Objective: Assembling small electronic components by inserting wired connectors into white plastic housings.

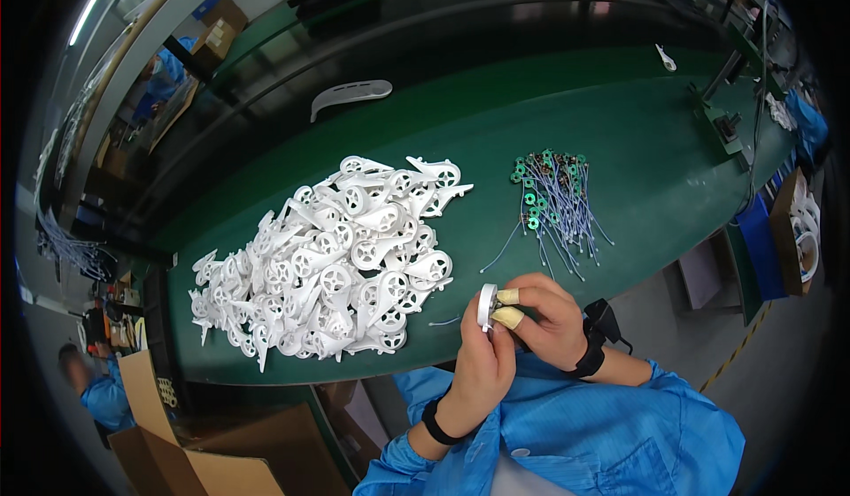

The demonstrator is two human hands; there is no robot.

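Note:
Near the front edge of the green table I hold a white round plastic part (486, 305) with both hands. My left hand (481, 361) is closed around its lower side, fingers partly hidden. Yellow finger covers are on the thumb and forefinger of my right hand (551, 324), which pinch at the part's right face. What lies between those fingertips is hidden. A short grey-blue wire (444, 322) shows just left of my left hand; its other end is out of sight. Left of my hands lies a big heap of similar white plastic parts (332, 261), each with a spoked ring and an arm.
Beyond my hands lies a bundle of small green ring-shaped circuit boards with wires (558, 199). A curved grey-white piece (352, 94) rests farther back. A metal stand (722, 120) is at the right. Open cardboard boxes (204, 461) stand lower left; another person (104, 399) is beyond.

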